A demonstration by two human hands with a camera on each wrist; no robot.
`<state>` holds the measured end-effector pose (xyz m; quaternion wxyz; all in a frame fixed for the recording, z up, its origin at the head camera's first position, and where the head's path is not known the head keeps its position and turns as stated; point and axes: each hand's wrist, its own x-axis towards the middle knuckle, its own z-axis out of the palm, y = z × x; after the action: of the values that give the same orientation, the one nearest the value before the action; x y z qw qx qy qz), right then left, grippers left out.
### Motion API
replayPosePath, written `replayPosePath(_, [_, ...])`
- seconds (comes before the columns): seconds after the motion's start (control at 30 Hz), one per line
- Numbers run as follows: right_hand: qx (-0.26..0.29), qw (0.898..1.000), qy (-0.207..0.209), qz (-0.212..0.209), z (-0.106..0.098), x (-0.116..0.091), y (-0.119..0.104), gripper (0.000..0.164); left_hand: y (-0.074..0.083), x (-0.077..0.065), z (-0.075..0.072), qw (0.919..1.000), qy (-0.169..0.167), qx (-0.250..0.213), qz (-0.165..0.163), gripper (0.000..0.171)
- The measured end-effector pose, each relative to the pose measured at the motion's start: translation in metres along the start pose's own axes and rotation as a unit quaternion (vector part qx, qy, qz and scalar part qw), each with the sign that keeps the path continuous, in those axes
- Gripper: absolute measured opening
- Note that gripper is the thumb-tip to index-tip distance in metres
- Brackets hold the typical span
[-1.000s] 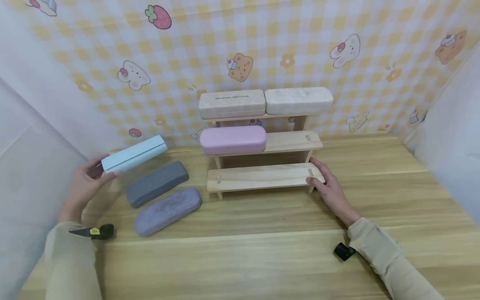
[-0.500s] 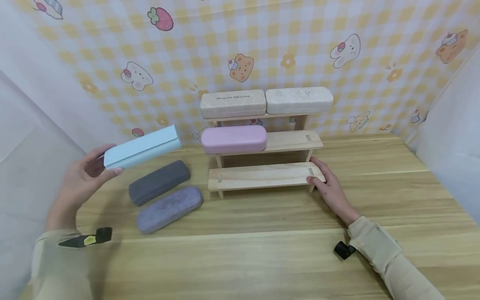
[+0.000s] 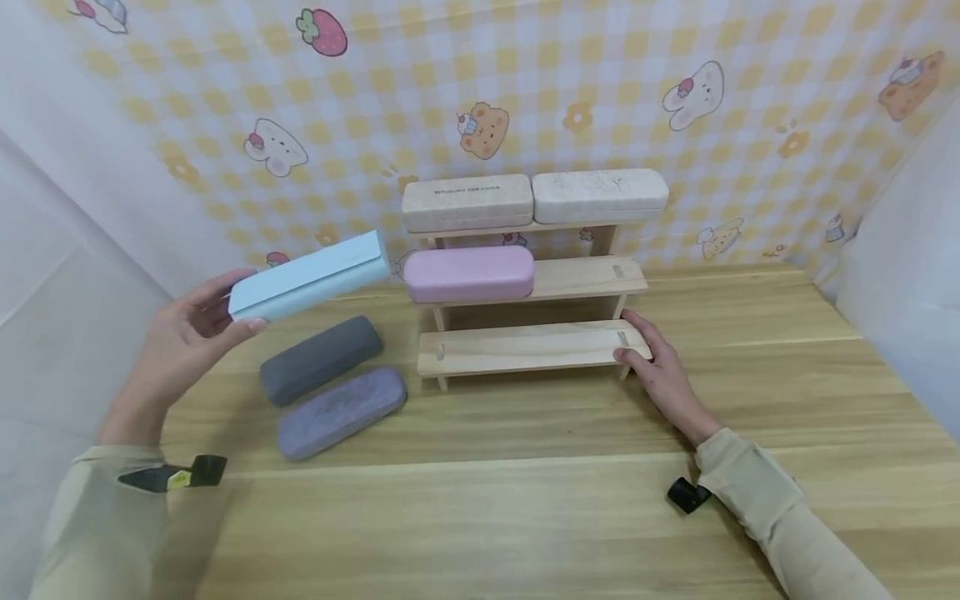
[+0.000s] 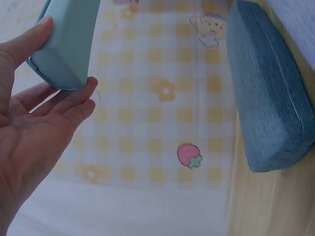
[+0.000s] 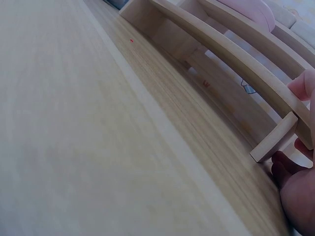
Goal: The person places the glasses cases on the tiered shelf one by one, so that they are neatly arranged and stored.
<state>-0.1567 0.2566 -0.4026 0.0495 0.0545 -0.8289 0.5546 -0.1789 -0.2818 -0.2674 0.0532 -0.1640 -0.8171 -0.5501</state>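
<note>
My left hand (image 3: 191, 333) grips one end of a light blue glasses case (image 3: 311, 277), raised and tilted above the table on the left. In the left wrist view the thumb lies on one side of that case (image 4: 69, 44) and the fingers under its end. My right hand (image 3: 663, 375) holds the right end of the lowest step of a three-step wooden stand (image 3: 525, 348), thumb on top. A pink glasses case (image 3: 468, 275) lies on the left of the middle step. On the top step, a beige case (image 3: 468, 204) with lettering sits beside a whitish patterned case (image 3: 600, 197).
A dark grey glasses case (image 3: 321, 360) and a greyish purple one (image 3: 342, 413) lie slanted on the wooden table (image 3: 480, 517), left of the stand. Behind the stand hangs a yellow checked cloth (image 3: 570, 83). White sheets (image 3: 60, 250) border both sides.
My left hand has lifted the light blue case up and to the right, away from the dark grey case. The right hand stays on the stand's lowest step.
</note>
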Motion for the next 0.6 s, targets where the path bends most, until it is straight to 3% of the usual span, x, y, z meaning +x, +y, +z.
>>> replayPosePath(0.1, [0.003, 1.000, 0.001, 0.001, -0.001, 0.001, -0.001, 0.058, 0.012, 0.000, 0.010, 0.9968, -0.021, 0.077, 0.001, 0.059])
replayPosePath(0.2, [0.008, 1.000, 0.001, -0.002, -0.002, 0.001, -0.002, 0.058, 0.021, -0.001, 0.021, 0.9942, -0.039, 0.100, 0.011, 0.060])
replayPosePath(0.5, [0.018, 1.000, -0.002, 0.001, 0.001, -0.007, -0.031, 0.057, 0.036, 0.004, 0.042, 0.9961, -0.054, 0.051, 0.047, 0.059])
replayPosePath(0.6, [0.016, 1.000, -0.001, -0.001, 0.001, -0.006, -0.028, 0.057, 0.041, 0.008, 0.047, 0.9958, -0.059, 0.037, 0.059, 0.058])
